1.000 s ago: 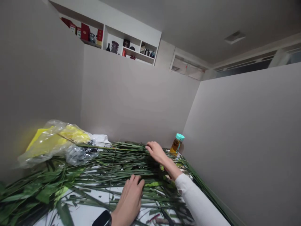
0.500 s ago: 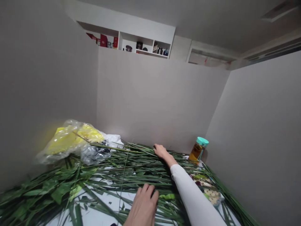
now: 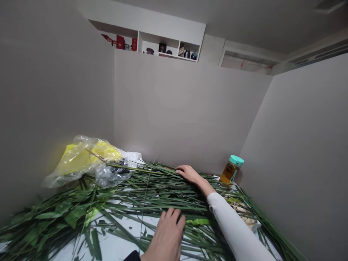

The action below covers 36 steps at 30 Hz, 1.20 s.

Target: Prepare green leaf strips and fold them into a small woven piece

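A thick layer of long narrow green leaves (image 3: 174, 194) covers the middle of the white table. At the back of this pile lies my right hand (image 3: 190, 174), its fingers stretched to the left over the top leaves. Those fingers look flat and loose; their undersides are hidden. Closer to me, my left hand (image 3: 169, 232) rests palm down at the pile's front edge, fingers a little bent and slightly apart. The fingertips of this hand touch the leaves, and I see nothing gripped in it. A light green leaf piece (image 3: 199, 221) lies just to its right.
Clear plastic bags with yellow contents (image 3: 85, 157) lie at the back left. A bottle of amber liquid with a turquoise lid (image 3: 231, 170) stands back right, near a spotted beige item (image 3: 249, 221). Broader leaves (image 3: 69, 215) spread at left. Grey panels (image 3: 174, 108) enclose the table.
The fingers of my right hand have straightened from a more curled shape and stay on the back leaves. My left hand has hardly moved. The view has shifted slightly.
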Each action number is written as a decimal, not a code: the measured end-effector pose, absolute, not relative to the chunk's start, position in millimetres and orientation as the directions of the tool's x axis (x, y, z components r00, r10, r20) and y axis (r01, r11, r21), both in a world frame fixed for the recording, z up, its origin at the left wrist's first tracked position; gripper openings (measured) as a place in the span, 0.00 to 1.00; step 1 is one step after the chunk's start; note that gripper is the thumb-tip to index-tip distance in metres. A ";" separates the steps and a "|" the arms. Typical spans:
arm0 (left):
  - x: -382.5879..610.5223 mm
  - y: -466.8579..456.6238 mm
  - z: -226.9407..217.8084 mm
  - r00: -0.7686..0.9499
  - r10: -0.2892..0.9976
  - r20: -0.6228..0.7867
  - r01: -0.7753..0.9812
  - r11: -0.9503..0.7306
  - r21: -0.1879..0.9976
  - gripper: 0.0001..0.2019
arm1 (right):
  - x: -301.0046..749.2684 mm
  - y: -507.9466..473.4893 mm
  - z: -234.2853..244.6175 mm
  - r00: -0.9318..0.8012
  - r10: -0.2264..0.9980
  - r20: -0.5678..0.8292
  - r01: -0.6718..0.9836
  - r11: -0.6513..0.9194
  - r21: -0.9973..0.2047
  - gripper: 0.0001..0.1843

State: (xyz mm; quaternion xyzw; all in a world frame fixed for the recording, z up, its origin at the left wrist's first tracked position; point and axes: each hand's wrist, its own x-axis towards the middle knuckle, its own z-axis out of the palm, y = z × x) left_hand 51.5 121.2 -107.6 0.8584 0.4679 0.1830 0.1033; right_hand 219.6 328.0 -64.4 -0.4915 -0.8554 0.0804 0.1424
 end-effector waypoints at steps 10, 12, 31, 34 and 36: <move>51.7 117.8 -106.3 0.497 0.843 0.207 0.764 -0.538 0.356 0.22 | 222.9 315.1 -54.6 -0.534 0.809 0.248 0.759 0.587 -0.281 0.15; 51.6 118.2 -106.8 0.496 0.842 0.212 0.763 -0.539 0.356 0.22 | 222.4 315.9 -52.7 -0.508 0.807 0.300 0.762 0.584 -0.279 0.15; 53.4 128.3 -116.0 0.498 0.839 0.221 0.751 -0.544 0.374 0.18 | 214.4 302.3 -11.6 -0.373 0.750 0.546 0.698 0.615 -0.368 0.12; 53.8 129.6 -115.3 0.494 0.843 0.213 0.752 -0.538 0.381 0.17 | 210.5 295.7 -9.4 -0.400 0.741 0.540 0.670 0.638 -0.380 0.11; 53.5 128.8 -114.3 0.491 0.845 0.210 0.753 -0.533 0.386 0.18 | 208.4 291.2 -8.6 -0.400 0.735 0.547 0.655 0.647 -0.391 0.11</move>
